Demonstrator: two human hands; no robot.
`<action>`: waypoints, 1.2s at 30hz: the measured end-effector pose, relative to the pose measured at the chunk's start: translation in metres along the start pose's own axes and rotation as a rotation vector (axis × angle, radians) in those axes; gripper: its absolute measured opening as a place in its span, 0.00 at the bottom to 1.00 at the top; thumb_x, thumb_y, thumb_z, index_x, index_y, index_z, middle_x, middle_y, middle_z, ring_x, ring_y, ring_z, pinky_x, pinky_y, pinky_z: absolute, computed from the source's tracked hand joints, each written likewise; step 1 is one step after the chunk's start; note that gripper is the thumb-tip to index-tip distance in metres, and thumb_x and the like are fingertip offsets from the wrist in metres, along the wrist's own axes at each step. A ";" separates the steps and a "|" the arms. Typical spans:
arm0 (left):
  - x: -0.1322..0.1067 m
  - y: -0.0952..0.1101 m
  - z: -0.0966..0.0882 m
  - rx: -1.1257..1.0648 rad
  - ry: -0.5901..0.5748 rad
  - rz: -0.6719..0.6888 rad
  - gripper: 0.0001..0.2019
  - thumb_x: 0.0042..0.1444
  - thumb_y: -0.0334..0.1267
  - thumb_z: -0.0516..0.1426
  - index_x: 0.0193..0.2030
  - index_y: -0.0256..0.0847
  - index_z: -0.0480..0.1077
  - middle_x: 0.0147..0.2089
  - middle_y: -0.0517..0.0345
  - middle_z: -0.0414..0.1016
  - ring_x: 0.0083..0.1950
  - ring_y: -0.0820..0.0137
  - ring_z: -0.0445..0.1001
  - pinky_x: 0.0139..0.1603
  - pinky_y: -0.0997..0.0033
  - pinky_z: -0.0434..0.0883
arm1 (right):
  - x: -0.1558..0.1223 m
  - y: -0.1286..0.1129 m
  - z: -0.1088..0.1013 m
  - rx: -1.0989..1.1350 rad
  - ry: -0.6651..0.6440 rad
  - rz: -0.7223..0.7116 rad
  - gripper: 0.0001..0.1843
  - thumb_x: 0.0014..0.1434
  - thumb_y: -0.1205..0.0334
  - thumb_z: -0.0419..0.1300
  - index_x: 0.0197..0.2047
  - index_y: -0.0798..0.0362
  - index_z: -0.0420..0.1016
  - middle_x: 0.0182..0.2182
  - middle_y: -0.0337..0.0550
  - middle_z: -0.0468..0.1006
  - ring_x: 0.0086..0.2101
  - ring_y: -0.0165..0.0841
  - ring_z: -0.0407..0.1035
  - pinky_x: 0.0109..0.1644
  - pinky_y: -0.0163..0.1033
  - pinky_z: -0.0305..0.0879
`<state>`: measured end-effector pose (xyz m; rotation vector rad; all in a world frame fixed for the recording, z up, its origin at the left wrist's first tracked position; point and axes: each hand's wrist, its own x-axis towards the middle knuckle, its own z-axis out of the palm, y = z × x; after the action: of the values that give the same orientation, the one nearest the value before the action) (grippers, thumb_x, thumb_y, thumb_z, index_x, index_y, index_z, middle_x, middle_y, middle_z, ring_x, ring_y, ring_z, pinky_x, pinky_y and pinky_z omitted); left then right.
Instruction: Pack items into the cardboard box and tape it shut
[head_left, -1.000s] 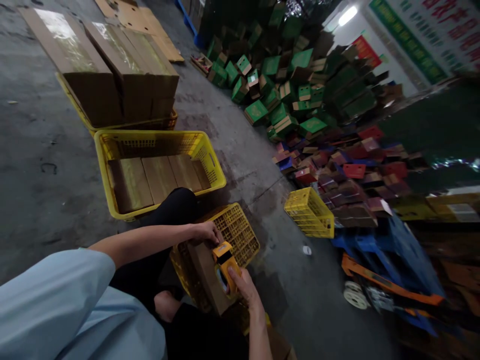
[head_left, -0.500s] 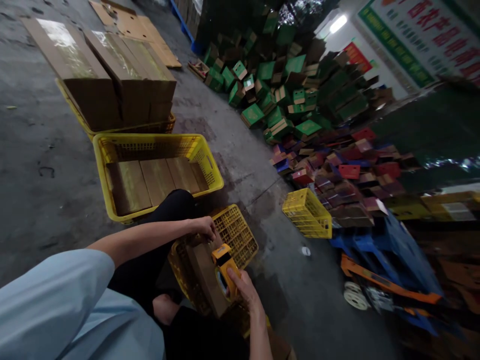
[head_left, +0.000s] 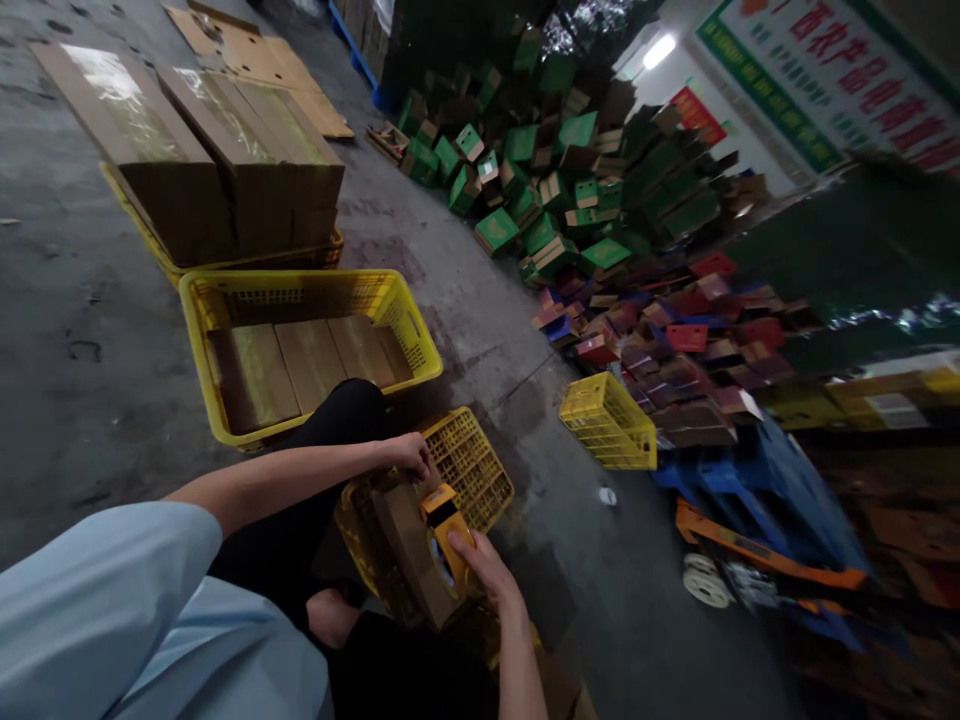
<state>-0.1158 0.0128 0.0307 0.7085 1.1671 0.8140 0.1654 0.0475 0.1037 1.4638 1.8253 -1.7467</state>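
In the head view a closed brown cardboard box (head_left: 412, 555) rests on an upturned yellow crate (head_left: 472, 465) beside my legs. My right hand (head_left: 487, 572) is wrapped round a yellow tape dispenser (head_left: 448, 530) with a black band, held against the box's upper face. Part of a tape roll shows in the dispenser. At the far end of the box, my left hand (head_left: 407, 455) is closed, its fingertips curled down by the cardboard. What those fingers pinch, if anything, is hidden.
A yellow crate (head_left: 199, 365) with several brown boxes stands left of my knee, another loaded crate (head_left: 146, 225) behind it. A small yellow crate (head_left: 609, 422) and an orange-and-blue pallet jack (head_left: 765, 550) are at right. Green cartons (head_left: 540, 235) and red cartons (head_left: 686, 340) lie piled beyond.
The whole view has shifted slightly, so the surroundings sit a little further left. Both hands, the tape dispenser and the box keep nearly the same arrangement.
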 end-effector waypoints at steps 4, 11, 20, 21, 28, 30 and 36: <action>-0.003 0.000 -0.003 0.011 -0.008 -0.006 0.09 0.40 0.33 0.70 0.26 0.37 0.75 0.21 0.63 0.74 0.25 0.70 0.76 0.29 0.72 0.76 | 0.002 -0.004 0.003 0.014 -0.037 -0.019 0.32 0.51 0.34 0.67 0.45 0.56 0.79 0.39 0.46 0.83 0.37 0.39 0.76 0.40 0.40 0.72; -0.007 -0.002 -0.007 0.018 0.001 0.020 0.10 0.39 0.33 0.71 0.28 0.36 0.76 0.21 0.63 0.74 0.25 0.69 0.76 0.30 0.72 0.75 | 0.001 -0.004 0.009 -0.024 0.067 -0.004 0.37 0.51 0.27 0.63 0.42 0.55 0.76 0.24 0.39 0.76 0.23 0.33 0.70 0.26 0.35 0.66; -0.001 -0.005 -0.013 0.055 0.018 0.074 0.13 0.36 0.35 0.72 0.30 0.35 0.78 0.22 0.62 0.75 0.27 0.70 0.76 0.30 0.75 0.73 | -0.005 -0.010 0.008 -0.005 0.029 0.055 0.37 0.50 0.29 0.65 0.46 0.54 0.73 0.25 0.41 0.79 0.24 0.35 0.73 0.30 0.39 0.72; 0.000 -0.004 -0.013 0.061 0.019 0.080 0.13 0.36 0.35 0.72 0.30 0.35 0.78 0.23 0.62 0.75 0.27 0.70 0.76 0.30 0.75 0.72 | -0.006 -0.011 0.007 -0.008 0.031 0.057 0.37 0.50 0.29 0.65 0.46 0.55 0.73 0.26 0.41 0.79 0.24 0.35 0.74 0.31 0.39 0.72; 0.004 -0.002 -0.017 0.113 0.022 0.099 0.13 0.35 0.36 0.71 0.30 0.35 0.80 0.24 0.62 0.77 0.30 0.69 0.76 0.31 0.76 0.72 | -0.005 -0.017 0.004 -0.063 0.026 0.050 0.37 0.51 0.31 0.65 0.47 0.57 0.74 0.27 0.41 0.80 0.26 0.36 0.74 0.33 0.40 0.73; 0.003 -0.001 -0.020 0.130 0.028 0.096 0.12 0.37 0.36 0.71 0.31 0.35 0.80 0.25 0.62 0.77 0.30 0.70 0.76 0.31 0.76 0.72 | -0.005 -0.017 0.004 -0.060 0.035 0.042 0.36 0.52 0.32 0.65 0.47 0.56 0.75 0.27 0.41 0.80 0.27 0.36 0.74 0.33 0.40 0.73; 0.002 0.001 -0.034 0.202 0.066 0.069 0.10 0.39 0.36 0.70 0.31 0.36 0.80 0.25 0.61 0.78 0.29 0.70 0.77 0.33 0.75 0.74 | -0.004 -0.016 0.008 -0.031 0.031 0.047 0.33 0.52 0.33 0.65 0.45 0.56 0.75 0.26 0.39 0.79 0.24 0.34 0.73 0.30 0.38 0.72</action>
<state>-0.1489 0.0170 0.0224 0.8973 1.3027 0.7885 0.1517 0.0417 0.1142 1.5182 1.8093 -1.6759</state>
